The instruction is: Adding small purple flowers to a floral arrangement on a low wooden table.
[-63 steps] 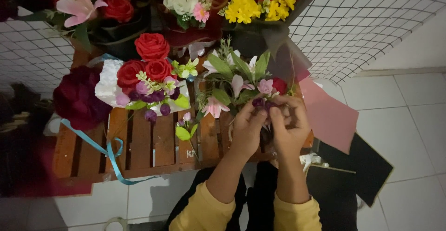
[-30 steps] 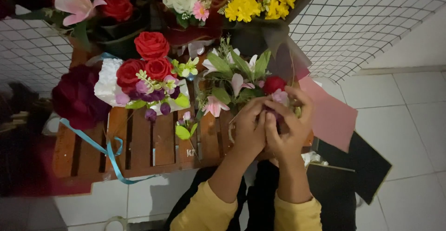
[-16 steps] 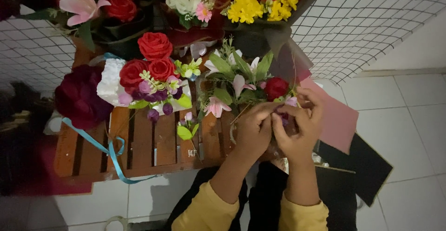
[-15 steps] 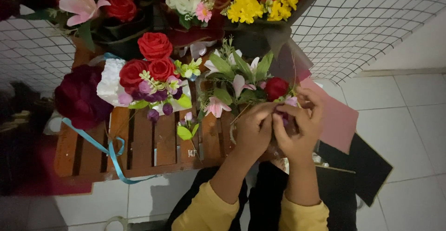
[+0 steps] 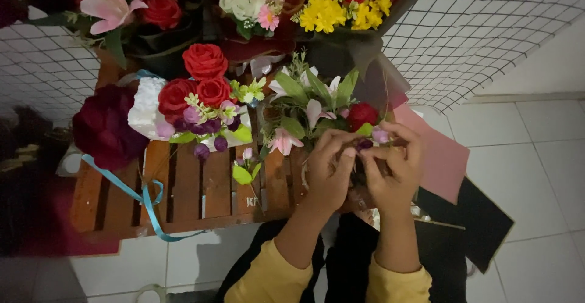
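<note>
**Tucking small blooms into a bouquet without wrecking it**

The bouquet (image 5: 317, 111) is lying on the right part of the wooden slat table (image 5: 213, 187), pale pink lilies and green leaves fanning up and left, one red rose (image 5: 362, 115) sitting just above the fingers. Both hands are working right at its lower right edge, touching each other.

The left hand (image 5: 329, 172) is curling its fingers in toward a small dark purple bud (image 5: 364, 145), thumb and forefinger looking like they're pinching at it. The right hand (image 5: 393, 169) is closing around the stems from the other side, fingertips next to a little lilac bloom (image 5: 381, 135). Exactly which fingers are gripping what, I can't tell, they're overlapping too much.

My take on doing this well: keep one hand bracing the bunch and let the other do the fiddly placing, pushing along the stem and not sideways, so the rose isn't getting knocked loose.

Around it: a finished red rose arrangement (image 5: 198, 96) with white wrap sitting to the left, a light blue ribbon (image 5: 149, 202) trailing off the table edge, pink paper (image 5: 442, 163) just right of the hands, wire mesh (image 5: 487, 28) behind.
</note>
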